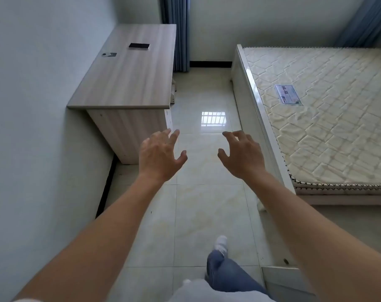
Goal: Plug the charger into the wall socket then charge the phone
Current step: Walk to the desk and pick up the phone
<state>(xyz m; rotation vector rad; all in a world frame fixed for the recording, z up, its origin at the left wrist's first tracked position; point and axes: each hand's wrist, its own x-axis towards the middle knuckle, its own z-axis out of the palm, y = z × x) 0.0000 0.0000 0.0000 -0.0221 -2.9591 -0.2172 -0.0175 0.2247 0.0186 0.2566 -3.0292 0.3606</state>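
Note:
A dark phone [139, 46] lies flat on the far part of a wooden desk [128, 83] that stands against the left wall. Near it, closer to the wall, sits a small grey and white object [109, 54] that may be the charger; I cannot tell for sure. My left hand [161, 158] and my right hand [243, 156] are stretched out in front of me over the tiled floor, both empty with fingers spread. They are well short of the desk top. No wall socket shows.
A bed with a bare quilted mattress [329, 114] fills the right side. A tiled aisle [207, 118] runs between desk and bed toward blue curtains [176, 33]. My leg in jeans and a white shoe [221, 245] steps forward below.

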